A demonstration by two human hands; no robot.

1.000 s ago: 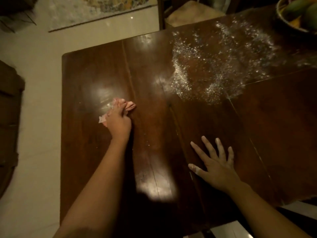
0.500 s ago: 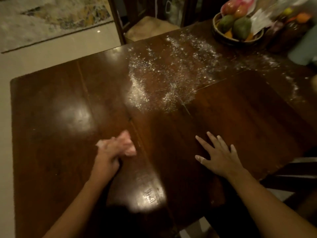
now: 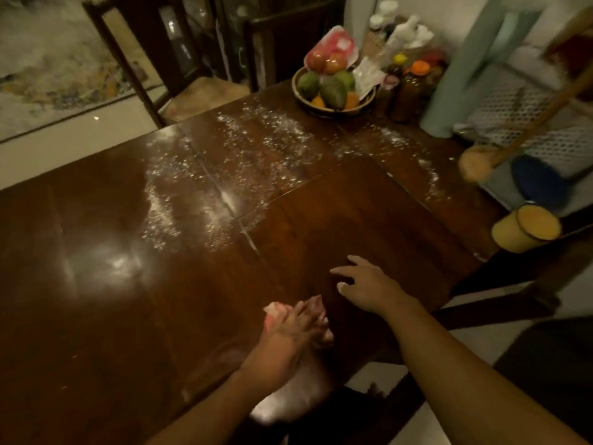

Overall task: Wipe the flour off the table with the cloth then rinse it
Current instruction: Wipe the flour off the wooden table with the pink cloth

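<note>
Left hand [image 3: 293, 332] grips the cloth [image 3: 272, 310], wadded under its fingers and pressed to the table [image 3: 96, 316], at the edge well away from the bowl [image 3: 335, 110]. Pink bits poke out past the fingertips (blurred, can't tell how tight). Right hand [image 3: 362, 284] holds nothing, fingers loosely spread, tips on the wood, slightly nearer the bowl. Cloth looks soft, light, limp: keep it bunched under the palm or it'll just drag. Flour [image 3: 244, 162] lies between cloth and bowl, mostly near the bowl, well apart from the cloth

Single head-worn view, looking forward and down, close over table [image 3: 96, 284]
</note>
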